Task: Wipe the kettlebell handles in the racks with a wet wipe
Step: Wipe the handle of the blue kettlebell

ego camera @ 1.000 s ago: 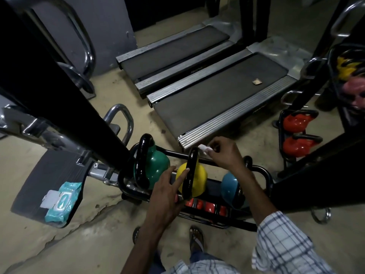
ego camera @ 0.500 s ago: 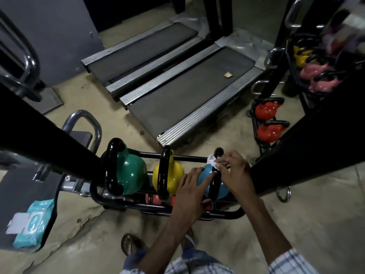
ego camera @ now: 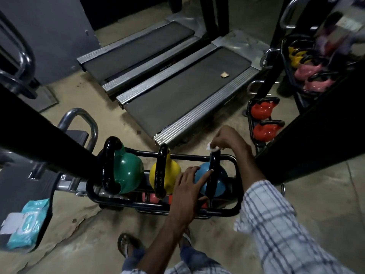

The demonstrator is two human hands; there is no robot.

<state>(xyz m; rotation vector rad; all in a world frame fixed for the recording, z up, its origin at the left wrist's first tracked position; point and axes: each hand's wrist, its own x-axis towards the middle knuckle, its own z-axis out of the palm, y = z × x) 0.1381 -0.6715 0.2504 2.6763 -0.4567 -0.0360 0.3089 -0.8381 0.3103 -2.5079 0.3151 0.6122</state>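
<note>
R hand [ego camera: 231, 139] w/ wipe [ego camera: 212, 148] atop handle [ego camera: 212, 175]

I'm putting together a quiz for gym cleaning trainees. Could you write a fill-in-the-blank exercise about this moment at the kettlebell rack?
1. The right hand presses the wet wipe onto the handle of the ____ kettlebell.
2. The left hand touches that same kettlebell and holds ____.
3. Between that kettlebell and the green kettlebell stands the ____ one.
4. The wipes pack lies to the ____ of the rack.

Missing words: blue; nothing; yellow; left.
</note>
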